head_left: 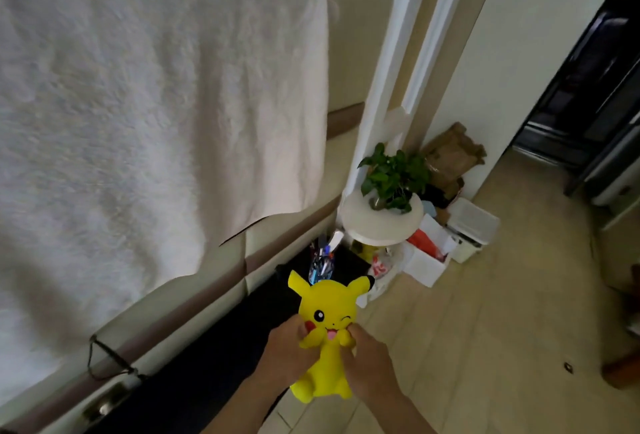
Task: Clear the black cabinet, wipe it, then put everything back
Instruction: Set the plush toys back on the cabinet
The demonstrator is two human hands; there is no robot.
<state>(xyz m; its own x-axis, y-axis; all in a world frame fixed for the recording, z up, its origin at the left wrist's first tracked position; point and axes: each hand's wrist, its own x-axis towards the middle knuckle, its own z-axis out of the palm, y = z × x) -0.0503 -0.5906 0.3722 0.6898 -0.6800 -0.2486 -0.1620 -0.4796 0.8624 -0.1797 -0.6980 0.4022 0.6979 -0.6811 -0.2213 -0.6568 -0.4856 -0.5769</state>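
Observation:
A yellow plush toy (329,305) with black-tipped ears is held upright in front of me, over the right edge of the low black cabinet (207,374). My left hand (285,350) grips its left side at the cheek and arm. My right hand (363,364) grips its right side at the arm and body. The cabinet top runs along the foot of a beige upholstered wall. At its far end lies a clear packet of pens (322,260).
A white fluffy blanket (138,104) hangs over the upholstered panel on the left. Beyond the cabinet stand a round white stool (377,229) bearing a green plant (393,174), white boxes and bags (429,257), cardboard, and a dark doorway at right. A black cable (104,361) dangles near the cabinet.

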